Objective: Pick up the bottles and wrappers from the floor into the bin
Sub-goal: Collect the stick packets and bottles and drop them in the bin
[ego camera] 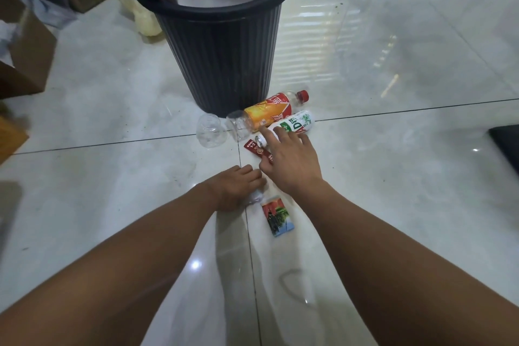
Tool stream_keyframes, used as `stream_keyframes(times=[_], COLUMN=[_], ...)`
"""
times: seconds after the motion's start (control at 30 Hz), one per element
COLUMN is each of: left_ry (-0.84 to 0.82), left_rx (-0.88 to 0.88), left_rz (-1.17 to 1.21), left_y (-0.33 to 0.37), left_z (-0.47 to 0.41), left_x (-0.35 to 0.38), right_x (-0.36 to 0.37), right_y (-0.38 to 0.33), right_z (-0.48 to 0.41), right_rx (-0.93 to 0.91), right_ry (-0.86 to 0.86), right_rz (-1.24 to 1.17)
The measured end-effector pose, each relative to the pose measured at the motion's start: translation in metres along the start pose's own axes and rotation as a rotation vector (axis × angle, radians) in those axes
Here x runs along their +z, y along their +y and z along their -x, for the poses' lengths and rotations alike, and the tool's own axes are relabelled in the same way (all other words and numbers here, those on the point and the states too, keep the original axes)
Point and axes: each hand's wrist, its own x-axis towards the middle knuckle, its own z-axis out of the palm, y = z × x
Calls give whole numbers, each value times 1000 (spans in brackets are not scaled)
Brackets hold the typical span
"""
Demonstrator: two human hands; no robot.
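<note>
Two bare forearms reach up from the bottom of the frame over a glossy tiled floor; lowest, at centre, lies one picture-printed wrapper; just above it the left hand is curled closed on something crumpled and white, too hidden to identify; the right hand, fingers spread, rests on one white bottle with green print and covers part of one dark red sachet; behind lie one orange-labelled bottle with a red cap and one clear bottle; at upper centre stands one black ribbed bin, heaped with clear bottles.
</note>
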Motion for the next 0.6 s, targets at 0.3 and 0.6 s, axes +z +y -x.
stream_keyframes(times=[0.3,0.6], left_ry=[-188,-41], left_rx=[6,-287], left_rz=[-181,104], left_y=[4,-6], left_z=[-2,3], left_x=[-16,-27], right_x=[14,11], right_y=[-6,0], right_z=[11,33], right_rx=[42,30], right_ry=[-31,-53], right_rz=[-50,-46])
